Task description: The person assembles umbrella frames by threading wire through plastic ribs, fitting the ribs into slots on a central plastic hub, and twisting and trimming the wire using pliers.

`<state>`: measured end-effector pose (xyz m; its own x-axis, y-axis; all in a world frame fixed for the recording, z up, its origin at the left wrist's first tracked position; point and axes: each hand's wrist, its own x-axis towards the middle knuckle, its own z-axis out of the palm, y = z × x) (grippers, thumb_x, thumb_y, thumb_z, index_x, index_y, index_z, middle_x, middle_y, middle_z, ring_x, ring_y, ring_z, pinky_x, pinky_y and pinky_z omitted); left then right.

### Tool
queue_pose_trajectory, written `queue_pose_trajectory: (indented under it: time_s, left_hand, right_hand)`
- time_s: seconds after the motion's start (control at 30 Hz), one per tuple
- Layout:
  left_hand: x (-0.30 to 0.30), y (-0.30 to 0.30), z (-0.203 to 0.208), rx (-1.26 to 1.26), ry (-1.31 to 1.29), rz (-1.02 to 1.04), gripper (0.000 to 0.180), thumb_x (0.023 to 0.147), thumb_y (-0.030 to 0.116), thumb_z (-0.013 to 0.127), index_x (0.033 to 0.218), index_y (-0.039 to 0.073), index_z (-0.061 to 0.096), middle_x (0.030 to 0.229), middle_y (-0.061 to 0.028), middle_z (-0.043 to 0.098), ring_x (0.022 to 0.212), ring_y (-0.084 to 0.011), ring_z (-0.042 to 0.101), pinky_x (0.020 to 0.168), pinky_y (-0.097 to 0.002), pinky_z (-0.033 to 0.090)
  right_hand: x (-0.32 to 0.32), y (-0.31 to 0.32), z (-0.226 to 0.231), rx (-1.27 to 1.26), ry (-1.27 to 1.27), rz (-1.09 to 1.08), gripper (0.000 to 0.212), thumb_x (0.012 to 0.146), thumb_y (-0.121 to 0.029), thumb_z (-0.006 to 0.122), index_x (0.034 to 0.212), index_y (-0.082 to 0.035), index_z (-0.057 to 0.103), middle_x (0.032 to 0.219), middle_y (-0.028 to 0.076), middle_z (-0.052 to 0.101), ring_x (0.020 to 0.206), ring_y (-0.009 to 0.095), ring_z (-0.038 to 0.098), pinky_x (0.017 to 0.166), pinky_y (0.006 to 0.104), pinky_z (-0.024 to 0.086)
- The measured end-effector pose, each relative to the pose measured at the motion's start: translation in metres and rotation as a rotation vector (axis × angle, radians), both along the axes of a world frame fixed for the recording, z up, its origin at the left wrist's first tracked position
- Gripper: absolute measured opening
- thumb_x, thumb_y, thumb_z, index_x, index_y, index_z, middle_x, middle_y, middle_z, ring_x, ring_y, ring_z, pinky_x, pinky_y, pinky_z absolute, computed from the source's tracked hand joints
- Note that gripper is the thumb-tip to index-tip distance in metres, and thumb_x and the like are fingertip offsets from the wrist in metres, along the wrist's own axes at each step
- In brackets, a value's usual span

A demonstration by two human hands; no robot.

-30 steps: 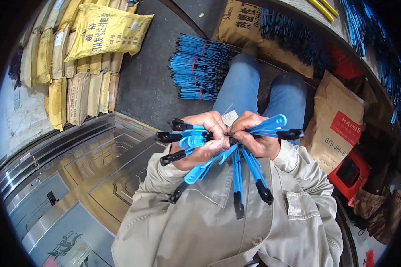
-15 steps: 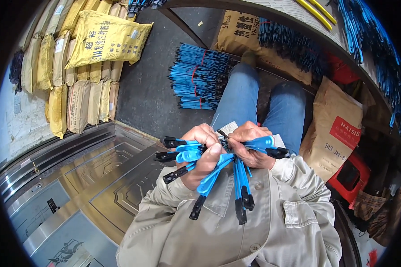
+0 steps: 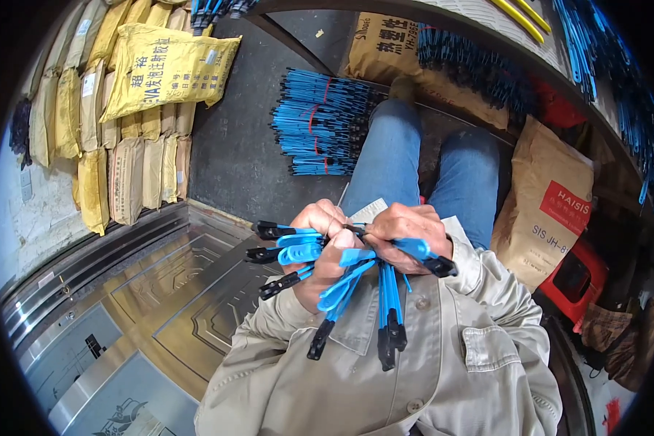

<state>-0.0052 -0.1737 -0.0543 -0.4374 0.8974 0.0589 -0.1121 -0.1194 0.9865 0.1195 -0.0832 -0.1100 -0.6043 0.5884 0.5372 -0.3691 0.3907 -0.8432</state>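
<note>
My left hand (image 3: pixel 321 247) is closed around blue plastic strips (image 3: pixel 300 253) with black end pieces, which fan out to the left and downward. Close beside it, my right hand (image 3: pixel 408 231) pinches a thin dark piece (image 3: pixel 356 229) between the two hands. Another blue strip (image 3: pixel 416 248) with a black end sticks out under the right fingers. More blue strips (image 3: pixel 389 298) hang down in front of my shirt, their black ends lowest. My fingers hide where the strips meet.
Bundles of blue strips (image 3: pixel 314 123) tied with red lie on the dark floor beyond my knees. Stacked sacks (image 3: pixel 127 178) stand at left. A brown sack (image 3: pixel 545 203) and red plastic object (image 3: pixel 578 280) are at right. A shelf (image 3: pixel 501 36) with more strips crosses the upper right.
My right fingertips have come in closer to the left hand, and the dark piece between them has turned flatter. The strips hang much as before.
</note>
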Motion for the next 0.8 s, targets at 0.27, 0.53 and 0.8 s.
queue_pose_trajectory:
  time_s: [0.27, 0.53, 0.8]
  left_hand:
    - [-0.017, 0.011, 0.004, -0.031, 0.036, -0.133, 0.020, 0.078, 0.012, 0.069, 0.085, 0.003, 0.054, 0.080, -0.0092, 0.055, 0.072, -0.0130, 0.051, 0.066, -0.0273, 0.044]
    - [-0.023, 0.021, 0.004, -0.014, 0.099, -0.327, 0.027, 0.073, 0.015, 0.076, 0.087, 0.000, 0.059, 0.083, -0.0098, 0.059, 0.079, -0.0140, 0.056, 0.067, -0.0276, 0.045]
    - [0.006, 0.054, 0.010, -0.024, -0.080, -0.296, 0.027, 0.074, 0.018, 0.076, 0.085, 0.002, 0.058, 0.081, -0.0024, 0.056, 0.076, -0.0100, 0.053, 0.067, -0.0252, 0.043]
  right_hand:
    - [0.008, 0.022, -0.001, -0.045, -0.082, 0.220, 0.015, 0.072, -0.008, 0.070, 0.080, -0.001, 0.059, 0.076, 0.010, 0.060, 0.063, 0.025, 0.061, 0.052, 0.0305, 0.047]
    - [0.026, 0.030, 0.019, -0.444, 0.013, 0.430, 0.027, 0.075, -0.013, 0.067, 0.095, 0.002, 0.058, 0.097, 0.013, 0.060, 0.090, 0.024, 0.060, 0.076, 0.0331, 0.046]
    - [0.042, 0.028, 0.048, -0.386, -0.185, 0.053, 0.028, 0.077, -0.018, 0.061, 0.096, 0.002, 0.057, 0.091, 0.011, 0.057, 0.085, 0.023, 0.054, 0.080, 0.0341, 0.042]
